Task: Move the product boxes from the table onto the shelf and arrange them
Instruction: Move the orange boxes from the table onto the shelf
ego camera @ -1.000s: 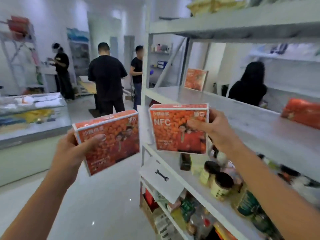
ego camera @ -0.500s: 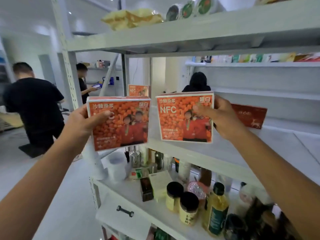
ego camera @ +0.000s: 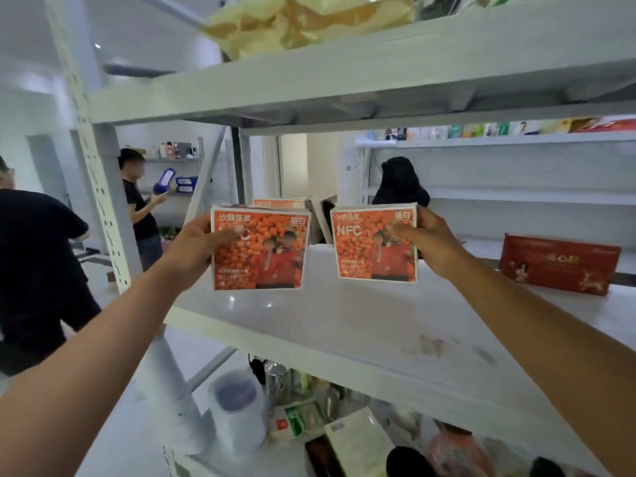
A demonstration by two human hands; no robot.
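I hold two orange product boxes upright over the white middle shelf (ego camera: 344, 325). My left hand (ego camera: 196, 249) grips the left box (ego camera: 261, 256) by its left edge, thumb across the front. My right hand (ego camera: 430, 242) grips the right box (ego camera: 371, 249) by its right edge. Both boxes face me side by side, a narrow gap between them. Their bottom edges are at or just above the shelf surface; I cannot tell whether they touch. Behind them another orange box (ego camera: 278, 203) stands at the back of the shelf, mostly hidden.
A dark red box (ego camera: 557, 263) stands on the same shelf at the right. The upper shelf (ego camera: 344, 74) carries yellow bags; the lower shelf holds jars, bottles and a plastic cup (ego camera: 237, 407). A shelf post (ego camera: 99, 187) rises on the left. People stand beyond the shelf and in the aisle.
Both hands carried the boxes from the aisle up and in over the middle shelf. The boxes now stand level, side by side, closer to the box at the back.
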